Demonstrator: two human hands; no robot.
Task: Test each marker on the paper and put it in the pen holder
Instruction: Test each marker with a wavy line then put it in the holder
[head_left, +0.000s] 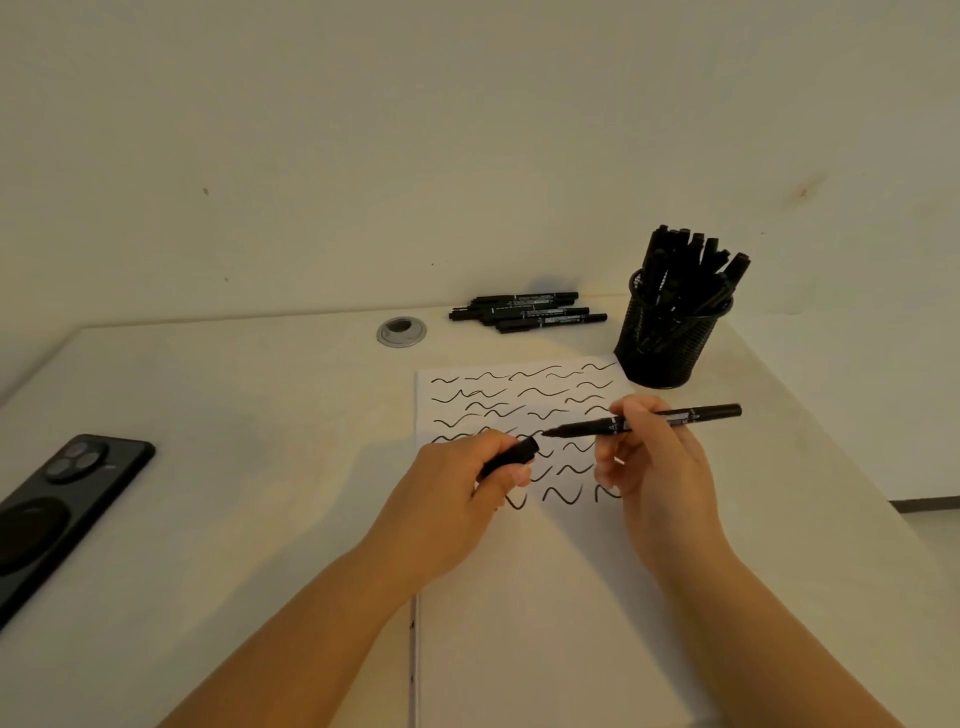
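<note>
Markers were the matter at hand, and the scene ran from left to right across a pale table (234, 467). At the far left edge lay a black phone (57, 514), face down, camera lenses up. Further along, near the back edge, a round metal cable grommet (401, 331) sat in the tabletop. Just right of it a small heap of capped black markers (530, 312) lay on their sides by the wall.

Below these, a white sheet of paper (519, 623) covered the middle of the table, its upper half filled with rows of black wavy test strokes. Over the paper the left hand (457, 493) had its fingers curled round a black cap (511, 457), the cap's open end pointing to the right. Just apart from that opening was the tip of an uncapped marker (644, 420), held nearly level above the strokes by the right hand (654, 467), which pinched the barrel between thumb and fingertips; the marker's rear end stuck out to the right past the hand.

At the paper's upper right corner stood a black mesh pen holder (670, 338), crowded with upright and leaning black markers.
</note>
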